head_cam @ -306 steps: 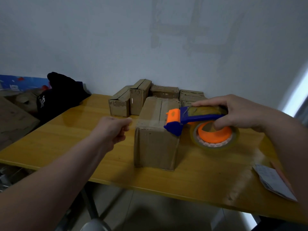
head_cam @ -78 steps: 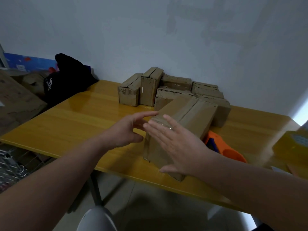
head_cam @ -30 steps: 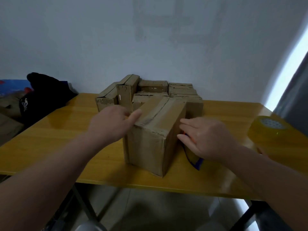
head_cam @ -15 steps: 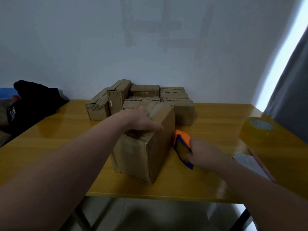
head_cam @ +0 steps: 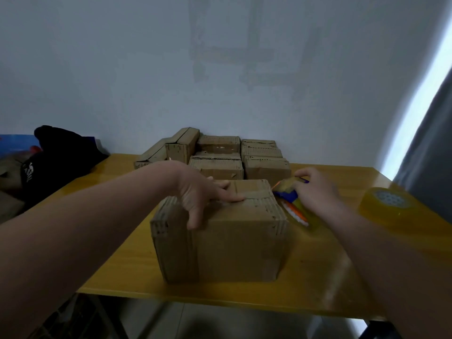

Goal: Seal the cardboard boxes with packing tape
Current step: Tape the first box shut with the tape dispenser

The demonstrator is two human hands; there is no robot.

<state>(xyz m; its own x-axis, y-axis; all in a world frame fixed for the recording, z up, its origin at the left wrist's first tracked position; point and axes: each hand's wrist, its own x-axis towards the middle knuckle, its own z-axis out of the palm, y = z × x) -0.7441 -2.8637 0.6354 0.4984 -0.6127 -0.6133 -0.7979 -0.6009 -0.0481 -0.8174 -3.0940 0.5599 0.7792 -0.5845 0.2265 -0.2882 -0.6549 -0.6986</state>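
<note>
Box [head_cam: 220, 231] now squared at frame centre, my left hand [head_cam: 200, 194] flat and open pinning its top, right hand [head_cam: 315, 189] newly gripping the tape dispenser [head_cam: 288, 194] at its right edge, so taping can start.

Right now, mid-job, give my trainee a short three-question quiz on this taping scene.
1. True or false: the left hand rests on top of the front box.
2. What does the right hand grip? A) scissors B) tape dispenser C) marker
3. Fill in: a spare tape roll sits on the table to the box's ____.

Key: 1 true; 2 B; 3 right.
</note>
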